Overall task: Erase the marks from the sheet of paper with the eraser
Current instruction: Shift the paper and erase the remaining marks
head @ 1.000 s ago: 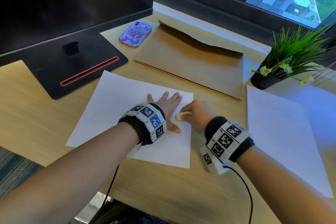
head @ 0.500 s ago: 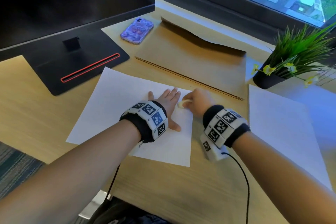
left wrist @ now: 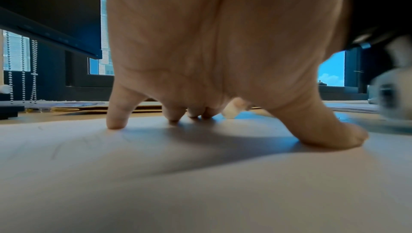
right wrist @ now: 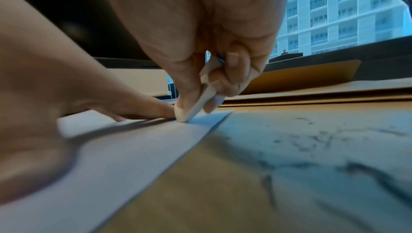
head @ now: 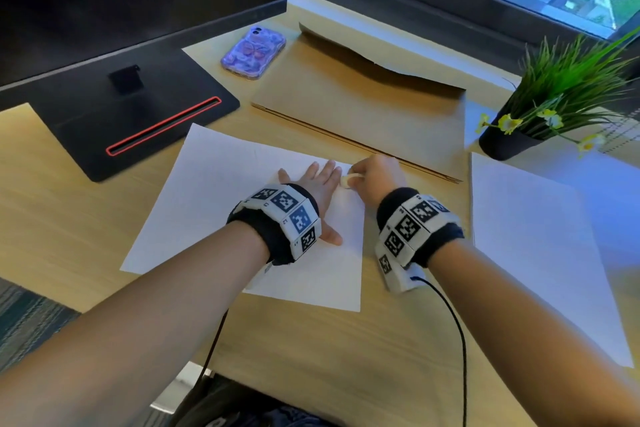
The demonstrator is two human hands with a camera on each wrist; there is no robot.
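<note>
A white sheet of paper (head: 214, 198) lies on the wooden desk in front of me. My left hand (head: 320, 184) lies flat on it, fingers spread and pressing it down (left wrist: 116, 124). My right hand (head: 375, 177) pinches a small white eraser (head: 348, 180) between thumb and fingers. The eraser's tip (right wrist: 191, 113) touches the sheet near its far right corner, just beside the left fingertips (right wrist: 156, 110). Faint pencil marks (left wrist: 55, 150) show on the sheet's left part in the left wrist view.
A black monitor base (head: 138, 121) stands at the far left, with a purple phone (head: 254, 52) beside it. A brown envelope (head: 363, 100) lies behind the sheet. A potted plant (head: 540, 107) is at the right, a second white sheet (head: 540, 239) below it. Eraser crumbs (right wrist: 312, 140) dot the desk.
My right hand has slid the eraser away from me along the sheet's right side to its far corner. The left hand has stayed flat on the sheet.
</note>
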